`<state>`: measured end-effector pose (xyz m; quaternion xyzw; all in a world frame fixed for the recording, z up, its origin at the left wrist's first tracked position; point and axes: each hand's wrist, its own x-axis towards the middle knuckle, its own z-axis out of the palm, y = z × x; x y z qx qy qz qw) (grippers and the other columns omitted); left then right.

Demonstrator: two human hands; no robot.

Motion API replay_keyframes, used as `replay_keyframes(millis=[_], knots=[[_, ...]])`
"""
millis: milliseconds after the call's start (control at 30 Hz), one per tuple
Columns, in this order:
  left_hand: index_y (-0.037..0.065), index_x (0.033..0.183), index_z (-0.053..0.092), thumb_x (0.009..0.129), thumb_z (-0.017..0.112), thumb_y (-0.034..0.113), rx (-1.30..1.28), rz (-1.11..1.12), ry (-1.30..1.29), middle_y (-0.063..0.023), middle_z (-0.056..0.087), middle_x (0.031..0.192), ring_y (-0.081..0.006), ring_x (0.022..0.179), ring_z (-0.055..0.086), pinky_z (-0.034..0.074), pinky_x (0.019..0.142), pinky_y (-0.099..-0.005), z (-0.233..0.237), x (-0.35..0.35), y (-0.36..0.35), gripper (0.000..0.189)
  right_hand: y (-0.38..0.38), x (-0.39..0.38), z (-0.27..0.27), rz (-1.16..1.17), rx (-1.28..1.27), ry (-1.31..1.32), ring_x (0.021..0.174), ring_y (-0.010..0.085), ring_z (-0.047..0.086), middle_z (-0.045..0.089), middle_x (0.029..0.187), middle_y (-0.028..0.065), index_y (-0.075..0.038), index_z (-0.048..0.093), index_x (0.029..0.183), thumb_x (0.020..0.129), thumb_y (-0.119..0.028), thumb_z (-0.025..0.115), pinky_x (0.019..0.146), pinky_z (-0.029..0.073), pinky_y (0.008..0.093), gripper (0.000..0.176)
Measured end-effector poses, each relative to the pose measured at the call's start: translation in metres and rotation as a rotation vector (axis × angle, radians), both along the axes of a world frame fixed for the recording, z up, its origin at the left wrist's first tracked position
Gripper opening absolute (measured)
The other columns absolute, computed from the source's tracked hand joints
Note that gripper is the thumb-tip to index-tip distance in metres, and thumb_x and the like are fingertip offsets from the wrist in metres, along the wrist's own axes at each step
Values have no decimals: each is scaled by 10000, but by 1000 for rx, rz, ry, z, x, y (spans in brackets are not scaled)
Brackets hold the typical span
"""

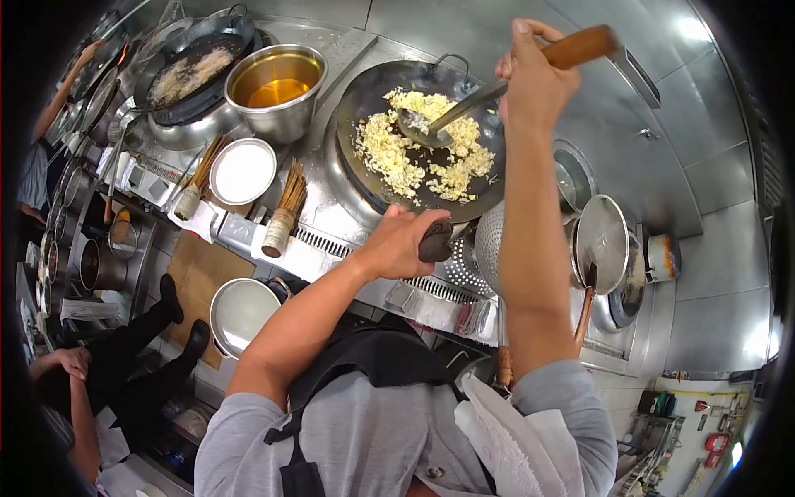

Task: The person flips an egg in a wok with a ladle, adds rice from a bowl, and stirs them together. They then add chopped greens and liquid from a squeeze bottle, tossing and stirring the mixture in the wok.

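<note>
My right hand (537, 83) is wrapped round the wooden handle (580, 47) of a metal ladle at the upper right. The bowl of the ladle (425, 128) rests among chopped pale yellow and white food (389, 157) in a large dark wok (364, 99). At the wok's near edge, my left hand (403, 244) grips a dark, rounded piece (436, 241), perhaps a folded cloth or the wok's handle; I cannot tell which. The fingers of that hand curl round it.
A steel pot of amber liquid (277, 103) and a second wok with frying food (190, 74) stand left. Bamboo brushes (286, 211) flank a white bowl (243, 171). Strainers (600, 240) are at right. Other people's hands (74, 362) show far left.
</note>
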<state>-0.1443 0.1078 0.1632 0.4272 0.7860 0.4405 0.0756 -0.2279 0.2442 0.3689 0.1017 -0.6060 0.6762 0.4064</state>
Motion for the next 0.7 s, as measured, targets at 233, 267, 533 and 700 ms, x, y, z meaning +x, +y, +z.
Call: replay_keyframes(millis=[233,267,533,700], knots=[[154,1345,436,571,777,206,0,5,17,-88,664,1035,-297,973,592,309,940,-381,-2,0,-1,848,34,-19,-42,-30,238,-93,469,107,484,547,630,40,23,598,930,841,-39,702,462,420,270,151],[148,1333,448,573,772,217,33,12,43,-97,666,1002,-296,939,597,318,925,-380,-1,-4,-1,830,41,-21,-30,-47,282,-115,468,107,485,550,636,40,18,603,929,840,-38,702,461,422,271,144],[143,1325,453,592,754,239,48,11,23,-99,668,1020,-283,941,607,321,909,-378,-1,0,-2,798,139,-56,-1,-141,-100,135,467,115,510,533,601,14,-18,595,910,840,-88,697,451,429,264,142],[149,1334,443,591,758,227,0,22,41,-79,673,1064,-276,990,612,310,930,-380,-2,-2,4,810,65,-55,-20,137,111,-123,424,99,439,483,562,3,0,600,915,826,-80,707,409,371,260,160]])
